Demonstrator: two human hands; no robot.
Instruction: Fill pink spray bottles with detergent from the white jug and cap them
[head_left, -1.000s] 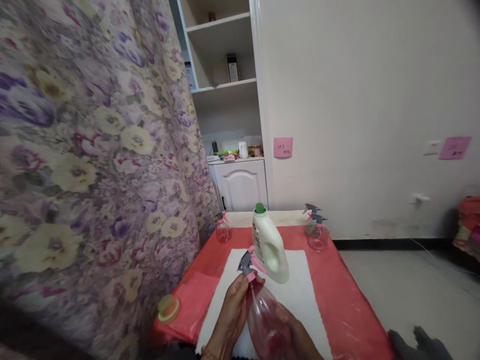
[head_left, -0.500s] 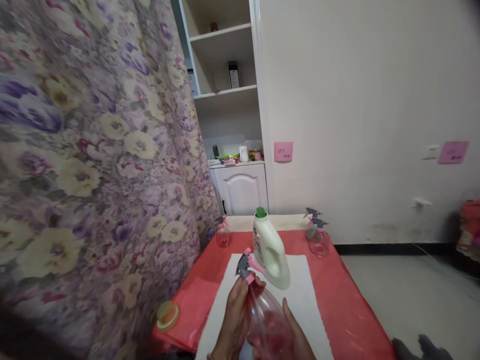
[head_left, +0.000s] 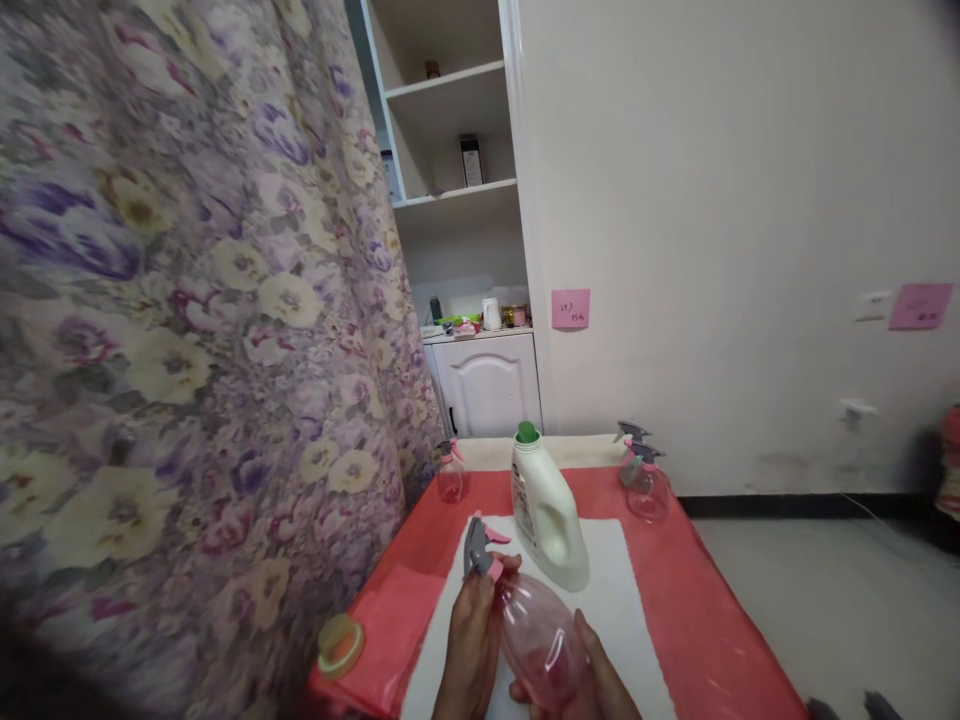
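Observation:
A clear pink spray bottle (head_left: 534,632) with a grey and pink trigger head (head_left: 478,547) is tilted over the white mat (head_left: 622,600). My left hand (head_left: 471,636) is closed round its neck, just under the trigger head. My right hand (head_left: 592,678) cups the bottle's body from the right and below. Just behind the bottle stands a white detergent jug (head_left: 546,508) with a green cap, upright on the mat.
The mat lies on a red-covered table (head_left: 705,620). Small pink spray bottles stand at the back left (head_left: 451,475) and back right (head_left: 643,482). A round yellow lid (head_left: 339,643) lies at the near left corner. A floral curtain (head_left: 187,330) hangs close on the left; shelves and a white wall stand behind.
The camera has tilted down and shifted slightly. The bottle in my hands has tipped further to the left, and my right hand has come up along its side.

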